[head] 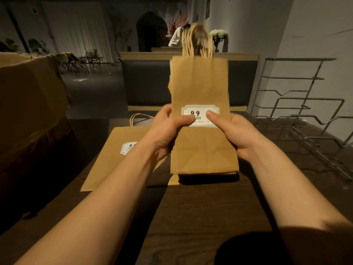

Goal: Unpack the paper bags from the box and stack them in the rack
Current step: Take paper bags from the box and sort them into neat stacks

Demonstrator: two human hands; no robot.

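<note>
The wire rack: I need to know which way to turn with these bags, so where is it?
In the head view the wire rack stands on the table's far right side, right of the held stack of bags.

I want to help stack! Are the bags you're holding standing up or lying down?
Standing up. Both hands hold the bundle of bags upright, handles on top, bottom edge at the table.

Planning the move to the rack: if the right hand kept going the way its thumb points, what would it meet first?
The right hand points up-left across the held stack of paper bags; its thumb would probably meet the left hand thumb first.
</note>
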